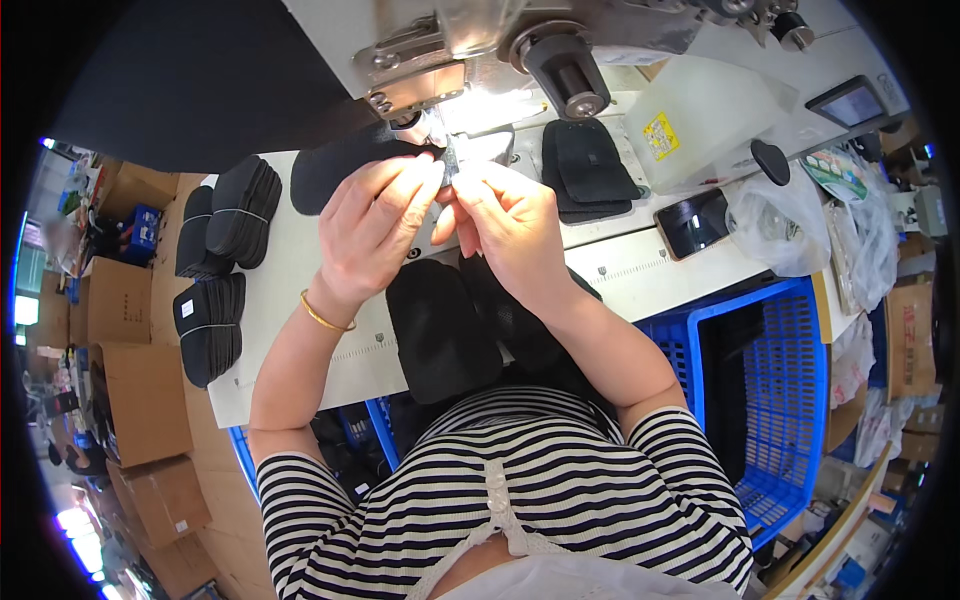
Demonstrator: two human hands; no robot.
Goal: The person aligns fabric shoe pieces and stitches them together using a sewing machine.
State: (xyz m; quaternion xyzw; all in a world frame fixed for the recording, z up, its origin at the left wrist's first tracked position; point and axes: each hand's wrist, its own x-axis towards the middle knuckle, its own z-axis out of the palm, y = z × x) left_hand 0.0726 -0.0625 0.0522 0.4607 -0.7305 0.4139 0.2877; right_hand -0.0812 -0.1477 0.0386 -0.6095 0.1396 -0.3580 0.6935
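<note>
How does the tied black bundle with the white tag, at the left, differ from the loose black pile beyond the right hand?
The bundle has a pale band; the pile shows none. The bundle is thick, with many layers showing; the pile looks thin, with only a few. The bundle sits by the left edge of the table; the pile lies beyond the right hand. Both are black with rounded corners.

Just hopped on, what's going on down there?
A person at a sewing machine has the left hand and right hand close together below the machine head, fingertips pinching a small dark piece; exactly what it is can't be made out. Banded stacks of black pads sit on the left, and a blue basket stands on the right.
</note>
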